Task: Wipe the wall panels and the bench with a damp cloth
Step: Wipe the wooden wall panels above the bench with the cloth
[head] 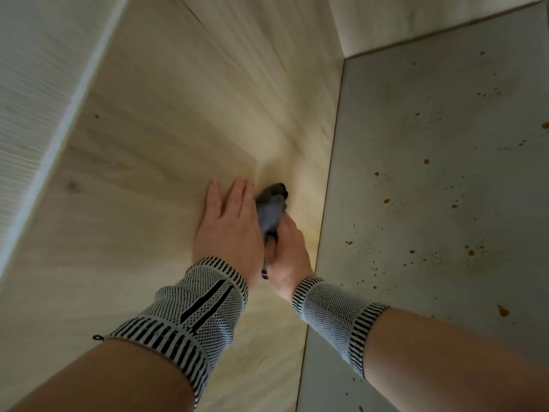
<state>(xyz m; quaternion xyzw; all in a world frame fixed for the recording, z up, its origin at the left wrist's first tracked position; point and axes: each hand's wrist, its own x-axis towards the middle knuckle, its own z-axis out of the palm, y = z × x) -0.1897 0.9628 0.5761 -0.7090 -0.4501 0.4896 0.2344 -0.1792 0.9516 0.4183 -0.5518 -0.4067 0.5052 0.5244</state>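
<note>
A pale wooden bench surface (pixel 142 179) fills the middle of the view, blurred by motion. My left hand (pixel 228 224) lies on it with fingers straight and spread, palm down. Right beside it my right hand (pixel 289 251) grips a bunched grey-blue cloth (pixel 271 209), whose dark end touches the wood just ahead of my fingers. Both wrists wear black-and-white knitted bands. Light ribbed wall panels (pixel 32 93) rise along the left edge of the bench.
A grey floor (pixel 430 179) lies to the right of the bench, dotted with several orange-brown spots. A dark seam (pixel 332 162) separates bench and floor. A pale wall (pixel 401 22) closes the top right corner.
</note>
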